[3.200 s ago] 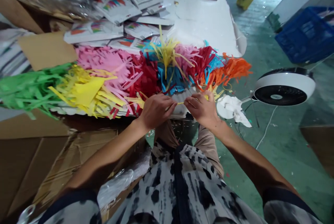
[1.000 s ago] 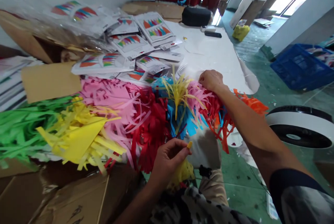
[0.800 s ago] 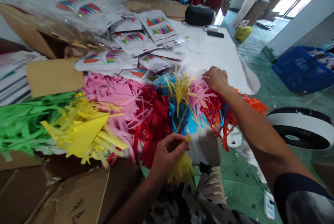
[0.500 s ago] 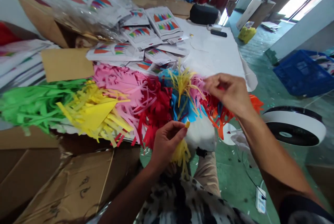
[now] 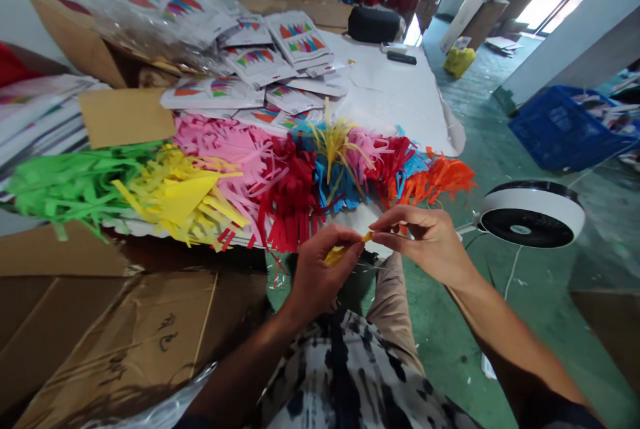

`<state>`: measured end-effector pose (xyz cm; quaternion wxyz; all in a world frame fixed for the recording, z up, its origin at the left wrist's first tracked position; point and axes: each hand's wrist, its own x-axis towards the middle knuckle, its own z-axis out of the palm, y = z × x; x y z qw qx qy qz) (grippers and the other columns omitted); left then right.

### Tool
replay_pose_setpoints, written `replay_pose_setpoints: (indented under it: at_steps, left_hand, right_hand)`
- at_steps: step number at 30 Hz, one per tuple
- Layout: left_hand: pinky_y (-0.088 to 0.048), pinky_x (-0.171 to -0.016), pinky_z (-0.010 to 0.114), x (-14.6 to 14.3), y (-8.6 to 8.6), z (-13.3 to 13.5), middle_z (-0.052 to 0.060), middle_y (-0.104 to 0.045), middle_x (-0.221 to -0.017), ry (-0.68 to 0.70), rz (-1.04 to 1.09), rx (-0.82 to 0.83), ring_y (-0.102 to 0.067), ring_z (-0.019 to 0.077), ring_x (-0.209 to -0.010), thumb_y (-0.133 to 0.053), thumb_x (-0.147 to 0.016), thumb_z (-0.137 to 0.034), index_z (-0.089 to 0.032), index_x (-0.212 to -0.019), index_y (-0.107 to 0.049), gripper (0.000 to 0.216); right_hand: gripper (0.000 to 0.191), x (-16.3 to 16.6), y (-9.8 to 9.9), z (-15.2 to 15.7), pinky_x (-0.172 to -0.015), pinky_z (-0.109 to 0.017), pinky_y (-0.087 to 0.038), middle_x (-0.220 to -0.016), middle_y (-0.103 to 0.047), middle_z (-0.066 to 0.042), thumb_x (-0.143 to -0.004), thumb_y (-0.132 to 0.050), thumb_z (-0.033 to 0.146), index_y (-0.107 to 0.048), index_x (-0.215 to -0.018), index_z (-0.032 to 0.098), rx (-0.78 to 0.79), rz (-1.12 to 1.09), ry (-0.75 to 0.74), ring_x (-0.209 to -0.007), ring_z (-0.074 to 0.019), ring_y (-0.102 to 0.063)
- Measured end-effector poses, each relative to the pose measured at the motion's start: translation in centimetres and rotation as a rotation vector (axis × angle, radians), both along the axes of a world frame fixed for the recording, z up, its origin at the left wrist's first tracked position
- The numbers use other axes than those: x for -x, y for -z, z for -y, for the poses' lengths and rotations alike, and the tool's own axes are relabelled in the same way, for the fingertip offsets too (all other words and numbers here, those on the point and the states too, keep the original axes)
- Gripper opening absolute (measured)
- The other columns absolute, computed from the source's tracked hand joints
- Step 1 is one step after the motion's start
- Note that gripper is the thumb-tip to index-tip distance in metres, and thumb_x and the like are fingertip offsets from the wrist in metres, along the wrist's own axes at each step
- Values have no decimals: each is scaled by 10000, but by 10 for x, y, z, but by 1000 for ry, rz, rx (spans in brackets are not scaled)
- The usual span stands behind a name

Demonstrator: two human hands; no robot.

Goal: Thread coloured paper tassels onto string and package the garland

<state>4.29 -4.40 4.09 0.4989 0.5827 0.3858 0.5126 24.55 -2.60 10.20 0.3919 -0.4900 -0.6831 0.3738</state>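
Low in front of the table edge, my left hand [image 5: 320, 272] is closed around a yellow paper tassel [image 5: 334, 256]. Part of the tassel shows between the fingers and its twisted tip pokes out on the right. My right hand [image 5: 427, 239] pinches at that tip with thumb and forefinger, so the two hands nearly touch. Just beyond them lie fringed paper bundles: red [image 5: 293, 192], blue [image 5: 343, 192] and orange [image 5: 440, 177]. A spread yellow tassel [image 5: 331, 139] rests on top of the blue one.
Further left are pink [image 5: 220, 142], yellow [image 5: 183, 199] and green [image 5: 85, 179] fringe piles. Printed packets [image 5: 260, 66] heap behind them on the white table [image 5: 395, 96]. Cardboard boxes [image 5: 145, 342] stand below left. A round fan [image 5: 533, 216] and a blue crate [image 5: 575, 129] are at right.
My right hand has come down from above the fringe bundles to the tassel tip in my left hand, closing on it. The orange bundle is now uncovered, and the view has shifted slightly.
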Motion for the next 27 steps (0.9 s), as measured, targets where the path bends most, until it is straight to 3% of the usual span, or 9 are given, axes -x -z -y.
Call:
replay_pose_setpoints:
  at_steps: [9,16,21,27]
  left_hand:
    - [-528,-779,248,-5,-9,10,15,-732,-910,45,-86,-142,-686,141,-849,-712,-972,-220,-211,-923,-738,56]
    - [-546,-753,259,-8,-10,16,22,-738,-910,28,-81,-146,-700,149,-826,-748,-956,-264,-207,-975,-748,60]
    - [-538,-725,231,-7,-13,15,5,-740,-854,-32,-105,-257,-693,125,-786,-770,-946,-236,-207,-889,-755,66]
    - [-547,-758,239,-5,-12,15,18,-739,-890,-22,-138,-383,-698,130,-822,-751,-951,-188,-206,-925,-757,32]
  right_hand:
    - [129,-12,-2,20,-687,-252,-468,-795,-760,25,-868,-861,375,-823,-888,254,92,7,-73,-724,-113,-635]
    - [154,-8,-4,29,-652,-250,-446,-756,-730,24,-902,-819,376,-796,-880,225,80,-12,-40,-689,-112,-611]
    - [170,-4,-1,34,-659,-261,-457,-780,-751,10,-871,-846,397,-814,-888,231,110,-35,-15,-708,-127,-633]
    - [194,-5,-1,35,-675,-272,-464,-764,-748,5,-856,-860,420,-823,-871,229,124,-38,-41,-705,-130,-618]
